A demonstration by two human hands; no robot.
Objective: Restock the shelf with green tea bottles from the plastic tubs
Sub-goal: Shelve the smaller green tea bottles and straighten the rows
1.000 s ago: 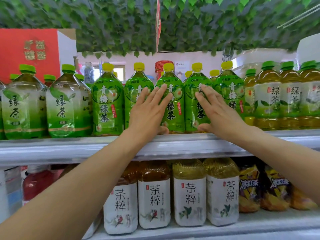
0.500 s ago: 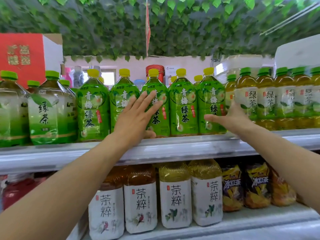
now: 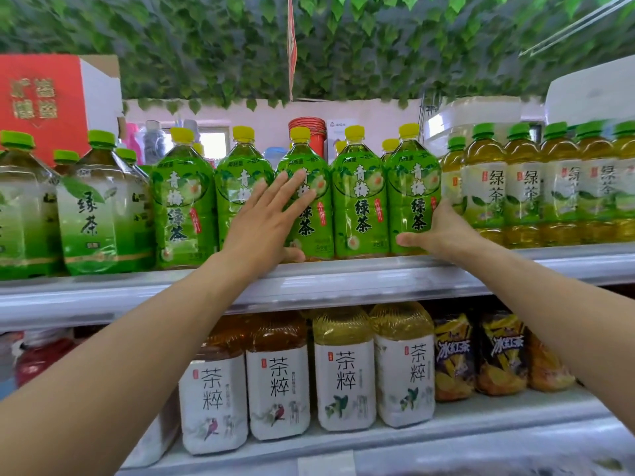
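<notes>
Several green tea bottles with yellow caps and bright green labels stand in a row on the upper shelf (image 3: 343, 274). My left hand (image 3: 264, 223) lies flat with straight fingers against the second and third bottles (image 3: 311, 214). My right hand (image 3: 443, 231) wraps around the lower right side of the rightmost bottle of that row (image 3: 414, 197), thumb across its front near the base, fingers hidden behind it. No plastic tub is in view.
Paler green tea bottles with green caps (image 3: 99, 214) stand left of the row; amber tea bottles with green caps (image 3: 522, 190) crowd the right. Below, a lower shelf (image 3: 429, 427) holds white-labelled tea bottles (image 3: 345, 372). A red box (image 3: 41, 101) sits top left.
My right hand slid rightward from the front of the middle bottles to the rightmost green bottle and curled around its side. My left hand stayed flat on the bottles. The view shifted right.
</notes>
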